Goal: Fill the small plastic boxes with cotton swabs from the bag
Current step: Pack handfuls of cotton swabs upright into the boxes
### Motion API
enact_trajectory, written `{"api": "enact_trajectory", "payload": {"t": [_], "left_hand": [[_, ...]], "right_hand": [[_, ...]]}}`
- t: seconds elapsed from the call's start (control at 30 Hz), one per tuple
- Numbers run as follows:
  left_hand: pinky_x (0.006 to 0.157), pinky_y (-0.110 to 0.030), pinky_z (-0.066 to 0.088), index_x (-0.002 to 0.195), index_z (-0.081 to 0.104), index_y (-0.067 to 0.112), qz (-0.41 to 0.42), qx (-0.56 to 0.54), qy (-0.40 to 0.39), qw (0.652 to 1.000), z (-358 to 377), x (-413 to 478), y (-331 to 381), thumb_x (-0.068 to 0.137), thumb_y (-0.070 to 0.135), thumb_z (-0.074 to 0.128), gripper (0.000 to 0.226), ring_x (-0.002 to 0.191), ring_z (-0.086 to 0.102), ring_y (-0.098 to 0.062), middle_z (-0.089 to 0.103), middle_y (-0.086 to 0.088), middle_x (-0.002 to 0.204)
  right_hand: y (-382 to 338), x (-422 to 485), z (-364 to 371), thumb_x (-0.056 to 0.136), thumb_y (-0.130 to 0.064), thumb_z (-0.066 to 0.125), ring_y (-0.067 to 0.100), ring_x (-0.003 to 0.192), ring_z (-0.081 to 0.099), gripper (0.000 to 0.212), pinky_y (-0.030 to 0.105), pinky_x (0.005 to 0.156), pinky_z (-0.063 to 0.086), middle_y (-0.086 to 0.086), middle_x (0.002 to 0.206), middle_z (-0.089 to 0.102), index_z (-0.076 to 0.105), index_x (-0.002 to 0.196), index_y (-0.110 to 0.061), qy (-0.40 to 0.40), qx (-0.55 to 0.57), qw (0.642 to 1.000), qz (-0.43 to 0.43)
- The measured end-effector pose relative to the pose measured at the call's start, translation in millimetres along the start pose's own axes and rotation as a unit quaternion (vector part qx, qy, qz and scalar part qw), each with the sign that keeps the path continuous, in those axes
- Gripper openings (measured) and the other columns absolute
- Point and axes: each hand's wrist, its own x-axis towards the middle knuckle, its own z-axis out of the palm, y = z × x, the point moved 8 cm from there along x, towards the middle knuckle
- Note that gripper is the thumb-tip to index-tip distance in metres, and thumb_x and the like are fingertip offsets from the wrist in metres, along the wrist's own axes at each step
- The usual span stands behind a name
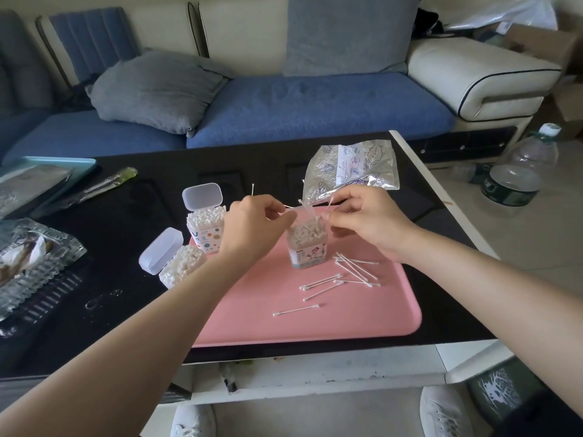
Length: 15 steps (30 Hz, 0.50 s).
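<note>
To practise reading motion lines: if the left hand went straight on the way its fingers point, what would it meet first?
Probably the swabs standing in the box beside it, then the right hand; depth is unclear.

Head camera looks forward-down, close over table (441,234).

Box (307,247) on tray (362,313) (bag (353,170) behind).

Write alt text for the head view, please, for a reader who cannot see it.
A person's left hand and right hand each pinch cotton swabs over a small open box on a pink tray. Loose swabs lie on the tray, two full boxes with open lids sit to the left, and the clear bag lies behind.
</note>
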Motion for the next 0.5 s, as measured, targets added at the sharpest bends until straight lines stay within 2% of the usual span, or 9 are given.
{"api": "enact_trajectory", "payload": {"t": [0.07, 0.13, 0.2, 0.27, 0.37, 0.43, 0.5], "left_hand": [[0.067, -0.022, 0.045, 0.095, 0.078, 0.022, -0.006, 0.003, -0.009, 1.0, 5.3, -0.3, 0.5, 0.082, 0.044, 0.078, 0.026, 0.074, 0.061, -0.01, 0.069, 0.01, 0.077], [0.064, -0.019, 0.04, 0.096, 0.079, 0.021, -0.001, 0.01, -0.019, 1.0, 10.2, -0.2, 3.8, 0.081, 0.043, 0.079, 0.027, 0.074, 0.06, -0.009, 0.071, 0.006, 0.08], [0.068, -0.024, 0.044, 0.094, 0.079, 0.022, 0.001, -0.002, -0.027, 1.0, 13.0, -0.2, 6.2, 0.08, 0.041, 0.081, 0.024, 0.072, 0.06, -0.008, 0.071, 0.007, 0.08], [0.07, -0.025, 0.049, 0.091, 0.078, 0.022, 0.002, -0.034, -0.028, 0.999, 13.1, -0.1, 7.2, 0.08, 0.035, 0.082, 0.017, 0.068, 0.06, -0.001, 0.069, 0.012, 0.076], [0.069, -0.017, 0.054, 0.09, 0.08, 0.018, 0.026, -0.1, -0.007, 0.995, 7.8, -1.2, 13.9, 0.083, 0.022, 0.081, 0.008, 0.067, 0.066, 0.001, 0.072, 0.013, 0.074], [0.067, -0.009, 0.051, 0.093, 0.08, 0.014, 0.054, -0.139, 0.001, 0.989, 5.2, -4.0, 21.8, 0.083, 0.016, 0.081, 0.01, 0.068, 0.068, 0.003, 0.074, 0.009, 0.075], [0.068, -0.01, 0.051, 0.091, 0.08, 0.013, 0.081, -0.16, -0.001, 0.984, 5.3, -7.4, 27.1, 0.081, 0.013, 0.083, 0.011, 0.068, 0.069, 0.0, 0.075, 0.006, 0.075]], "right_hand": [[-0.1, 2.5, 4.8, 0.085, 0.001, 0.075, 0.024, 0.067, 0.071, 0.01, 0.034, 0.068, 0.061, 0.012, 0.075, 0.072, 0.071, 0.093, -0.003, 0.003, -0.006, 1.0, -0.026], [0.0, 5.4, 7.8, 0.087, -0.008, 0.076, 0.023, 0.066, 0.073, 0.003, 0.043, 0.073, 0.062, 0.008, 0.071, 0.073, 0.074, 0.085, -0.006, 0.008, -0.058, 0.997, -0.056], [-0.2, 8.4, 8.5, 0.091, -0.02, 0.073, 0.019, 0.063, 0.073, 0.016, 0.05, 0.076, 0.061, 0.003, 0.068, 0.073, 0.074, 0.076, -0.013, 0.018, -0.133, 0.987, -0.085], [-1.9, 9.3, 9.4, 0.092, -0.03, 0.07, 0.016, 0.062, 0.071, 0.021, 0.05, 0.076, 0.059, -0.003, 0.069, 0.073, 0.074, 0.074, -0.021, 0.021, -0.198, 0.974, -0.105], [-0.9, 9.4, 12.8, 0.09, -0.033, 0.066, 0.012, 0.067, 0.065, 0.018, 0.048, 0.076, 0.056, -0.014, 0.067, 0.07, 0.075, 0.075, -0.039, 0.005, -0.259, 0.96, -0.107], [0.0, 7.9, 15.3, 0.09, -0.03, 0.066, 0.007, 0.071, 0.066, 0.013, 0.047, 0.078, 0.057, -0.016, 0.075, 0.072, 0.076, 0.087, -0.038, -0.009, -0.257, 0.962, -0.098], [-2.7, 5.3, 13.0, 0.09, -0.027, 0.066, 0.007, 0.072, 0.069, 0.014, 0.048, 0.081, 0.057, -0.013, 0.078, 0.073, 0.076, 0.095, -0.034, -0.001, -0.24, 0.965, -0.103]]}}
